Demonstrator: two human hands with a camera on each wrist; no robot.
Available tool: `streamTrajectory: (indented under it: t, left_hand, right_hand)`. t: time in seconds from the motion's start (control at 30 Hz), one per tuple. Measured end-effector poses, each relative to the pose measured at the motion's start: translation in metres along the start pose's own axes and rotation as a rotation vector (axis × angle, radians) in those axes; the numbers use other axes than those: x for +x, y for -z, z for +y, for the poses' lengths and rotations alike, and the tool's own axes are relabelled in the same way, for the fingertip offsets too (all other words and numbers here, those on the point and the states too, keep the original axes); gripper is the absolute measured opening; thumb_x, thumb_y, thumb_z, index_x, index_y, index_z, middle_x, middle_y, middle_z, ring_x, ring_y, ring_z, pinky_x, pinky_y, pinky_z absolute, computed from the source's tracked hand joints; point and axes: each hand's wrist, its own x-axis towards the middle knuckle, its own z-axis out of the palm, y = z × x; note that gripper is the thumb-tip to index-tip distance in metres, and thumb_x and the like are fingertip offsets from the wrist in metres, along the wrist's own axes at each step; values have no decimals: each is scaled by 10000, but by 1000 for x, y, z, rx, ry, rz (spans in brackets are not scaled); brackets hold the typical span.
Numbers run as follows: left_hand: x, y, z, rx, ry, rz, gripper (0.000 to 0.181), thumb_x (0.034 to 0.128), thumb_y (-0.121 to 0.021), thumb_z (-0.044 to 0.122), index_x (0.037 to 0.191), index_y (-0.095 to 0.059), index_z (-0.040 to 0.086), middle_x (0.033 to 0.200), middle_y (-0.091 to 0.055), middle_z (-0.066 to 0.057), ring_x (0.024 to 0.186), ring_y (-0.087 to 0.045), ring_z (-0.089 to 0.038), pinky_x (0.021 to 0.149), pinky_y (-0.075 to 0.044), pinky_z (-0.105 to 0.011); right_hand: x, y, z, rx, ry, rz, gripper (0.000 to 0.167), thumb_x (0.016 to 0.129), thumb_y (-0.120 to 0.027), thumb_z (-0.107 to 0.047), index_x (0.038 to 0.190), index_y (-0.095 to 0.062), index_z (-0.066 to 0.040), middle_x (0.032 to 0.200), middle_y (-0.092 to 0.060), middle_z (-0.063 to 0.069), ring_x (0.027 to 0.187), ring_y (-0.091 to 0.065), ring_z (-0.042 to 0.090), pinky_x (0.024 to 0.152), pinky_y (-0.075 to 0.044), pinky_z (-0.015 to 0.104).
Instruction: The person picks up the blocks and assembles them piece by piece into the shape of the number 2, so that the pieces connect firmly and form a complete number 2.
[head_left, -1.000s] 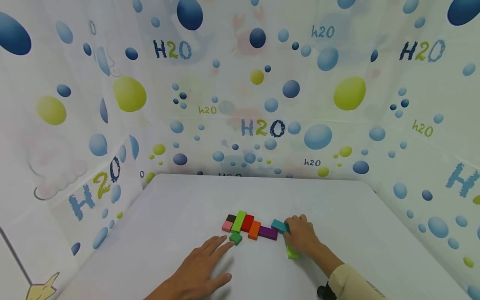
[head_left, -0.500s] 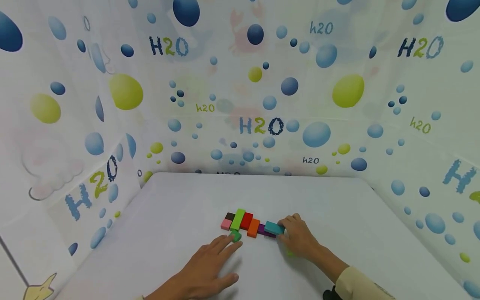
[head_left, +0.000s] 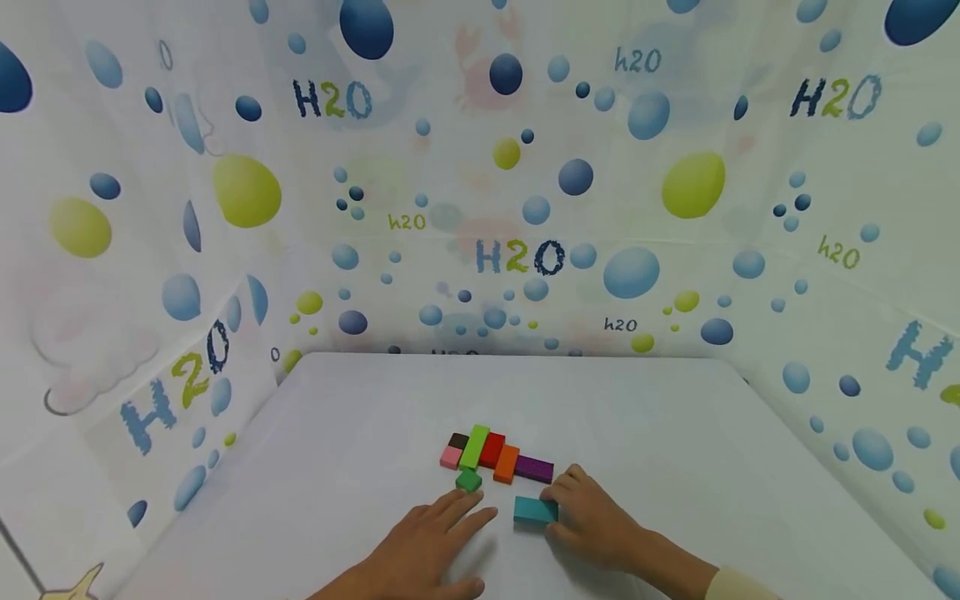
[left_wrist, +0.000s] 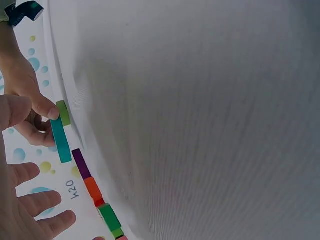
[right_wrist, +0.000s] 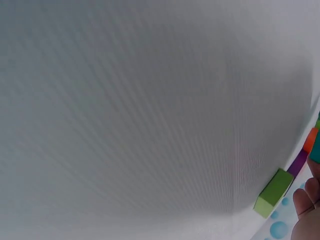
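My right hand point(head_left: 596, 521) pinches a teal block point(head_left: 534, 511) by its right end, in front of the row of blocks. In the left wrist view the teal block appears lifted off the table. My left hand point(head_left: 427, 546) is spread out, fingertips close to a small green block point(head_left: 468, 481); I cannot tell whether they touch. The row holds a pink block point(head_left: 451, 457), a black one point(head_left: 458, 440), a lime one point(head_left: 474, 447), a red one point(head_left: 492, 450), an orange one point(head_left: 506, 464) and a purple one point(head_left: 535, 468). A light green block point(right_wrist: 274, 192), hidden in the head view, lies by my right hand.
Everything lies on a white table point(head_left: 360, 408). A white sheet point(head_left: 420, 167) printed with blue and yellow-green bubbles and lettering hangs behind the table and along its sides.
My right hand has brought the teal block left over the purple one, then toward me, in front of the row. My left hand has shifted slightly right. The row looks unchanged.
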Motion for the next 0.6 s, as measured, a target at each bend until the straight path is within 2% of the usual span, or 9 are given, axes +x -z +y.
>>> streamTrajectory:
  t: [0.1,0.33,0.6]
  left_hand:
    - [-1,4,1,29,-9,-2,735,950,-512,667,1566,-370,292,1609,-386,-17,1446,-391,-298,1019,-470,-599]
    - [-5,6,2,48,-12,-16,740,951,-505,675,1568,-364,291,1612,-381,-15,1447,-388,-294,1030,-467,-587]
    - [-8,7,2,73,-46,-17,742,959,-481,683,1575,-348,291,1613,-381,-19,1442,-395,-290,1031,-468,-578]
  right_hand:
    - [-2,-1,-4,21,-5,-47,289,910,-726,-292,1164,-715,-154,1055,-647,-134,986,-460,72,887,-508,276]
    - [-7,-1,-19,77,-57,-214,333,897,-704,-355,1169,-722,-162,985,-615,-183,933,-464,31,891,-532,270]
    - [-13,-1,-22,78,5,-254,347,891,-738,-377,1154,-731,-151,957,-593,-168,907,-447,12,834,-519,217]
